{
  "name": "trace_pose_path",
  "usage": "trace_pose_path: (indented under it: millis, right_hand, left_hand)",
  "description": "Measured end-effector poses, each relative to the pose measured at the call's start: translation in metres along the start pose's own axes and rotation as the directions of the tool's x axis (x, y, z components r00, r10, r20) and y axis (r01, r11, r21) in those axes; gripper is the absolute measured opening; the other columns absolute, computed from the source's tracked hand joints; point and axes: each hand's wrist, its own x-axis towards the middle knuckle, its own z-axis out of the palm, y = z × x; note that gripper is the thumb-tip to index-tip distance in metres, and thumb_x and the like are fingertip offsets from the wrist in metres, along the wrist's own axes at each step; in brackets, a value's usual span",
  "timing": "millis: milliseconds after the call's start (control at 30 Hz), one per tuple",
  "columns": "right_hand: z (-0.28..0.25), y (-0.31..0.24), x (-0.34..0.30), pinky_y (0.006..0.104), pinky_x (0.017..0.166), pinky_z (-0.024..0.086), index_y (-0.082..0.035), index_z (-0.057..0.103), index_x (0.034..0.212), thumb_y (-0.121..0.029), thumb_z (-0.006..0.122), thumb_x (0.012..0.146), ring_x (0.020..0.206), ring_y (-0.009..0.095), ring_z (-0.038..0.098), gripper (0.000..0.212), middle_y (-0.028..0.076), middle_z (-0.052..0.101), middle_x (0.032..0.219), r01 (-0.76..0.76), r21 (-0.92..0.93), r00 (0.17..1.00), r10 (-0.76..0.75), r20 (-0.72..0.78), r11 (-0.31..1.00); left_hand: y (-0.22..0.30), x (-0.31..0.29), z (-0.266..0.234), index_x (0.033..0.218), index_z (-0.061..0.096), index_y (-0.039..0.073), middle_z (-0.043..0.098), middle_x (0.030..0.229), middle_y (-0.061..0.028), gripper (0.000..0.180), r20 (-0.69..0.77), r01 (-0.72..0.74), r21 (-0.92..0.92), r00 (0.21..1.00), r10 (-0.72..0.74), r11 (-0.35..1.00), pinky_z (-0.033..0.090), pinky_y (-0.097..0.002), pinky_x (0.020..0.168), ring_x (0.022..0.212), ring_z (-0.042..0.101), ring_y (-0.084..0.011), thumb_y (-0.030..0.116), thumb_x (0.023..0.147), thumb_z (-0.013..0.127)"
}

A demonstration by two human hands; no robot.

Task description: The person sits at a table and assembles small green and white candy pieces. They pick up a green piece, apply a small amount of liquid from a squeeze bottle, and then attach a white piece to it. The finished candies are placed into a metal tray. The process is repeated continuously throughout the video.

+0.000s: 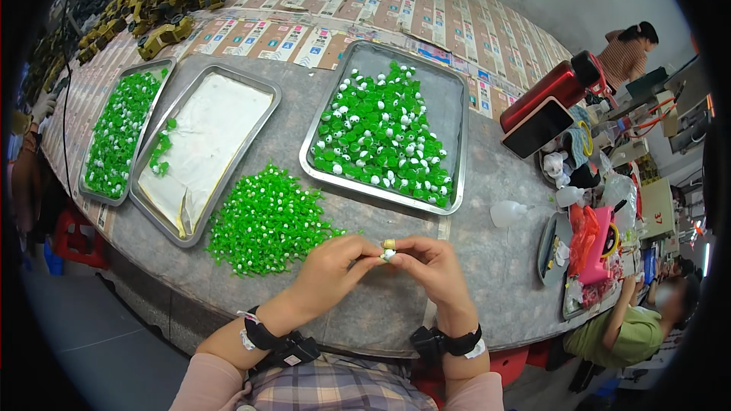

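At the table's near edge, my left hand (327, 272) and my right hand (440, 272) meet with their fingertips pinched round a small white piece (388, 254). Its exact kind is too small to make out, and the fingers partly cover it. A yellowish wrap circles a fingertip of my right hand. Just beyond my left hand lies a loose heap of small bright green parts with white bits (266, 221). Farther out, a metal tray (444, 99) carries many green pieces with white, eyeball-like balls (381, 133).
Left of the heap, a metal tray with pale lining (221, 110) holds a few green pieces; a fuller tray (106, 200) stands beside it. At right are a red flask (541, 91), a phone (537, 126), a white squeeze bottle (509, 214) and a pink basket (598, 247). Yellow toy vehicles (164, 36) pile up far left. Other people sit at right.
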Motion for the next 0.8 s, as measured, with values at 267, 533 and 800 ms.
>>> trace_pose_path:
  millis: [267,533,800]
  right_hand:
    - [-0.006,-0.023,-0.004,0.0253,0.052,0.040,-0.004,0.058,0.077,-0.006,0.063,0.066,0.062,0.013,0.053,0.012,0.004,0.056,0.070,0.195,-0.705,0.937,-0.342,-0.071,0.682]
    - [0.018,0.006,0.009,0.0317,0.058,0.040,-0.005,0.051,0.068,-0.007,0.058,0.060,0.068,0.023,0.049,0.011,0.007,0.048,0.066,0.457,-0.888,0.825,-0.349,0.444,-0.049]
    - [0.017,-0.033,-0.005,0.0279,0.054,0.038,-0.005,0.055,0.070,-0.002,0.059,0.062,0.063,0.019,0.049,0.009,0.004,0.051,0.066,0.437,-0.734,0.846,-0.514,0.139,0.520]
  left_hand:
    - [-0.033,0.004,-0.052,0.085,0.055,0.001,0.055,0.075,-0.0039,0.013,-0.220,-0.015,-0.909,0.867,-0.448,0.417,0.046,-0.0189,0.058,0.068,0.054,-0.0096,0.012,0.078,0.055]
    - [-0.039,0.002,-0.148,0.099,0.049,-0.003,0.054,0.081,-0.0061,0.022,-0.347,-0.463,-0.883,0.746,-0.569,-0.069,0.050,-0.0186,0.062,0.070,0.053,-0.0106,0.011,0.081,0.049]
    - [0.009,-0.001,-0.037,0.101,0.050,0.000,0.055,0.083,-0.0027,0.026,0.202,0.438,-0.789,0.848,-0.491,0.432,0.047,-0.0211,0.061,0.071,0.053,-0.0074,0.016,0.081,0.052]
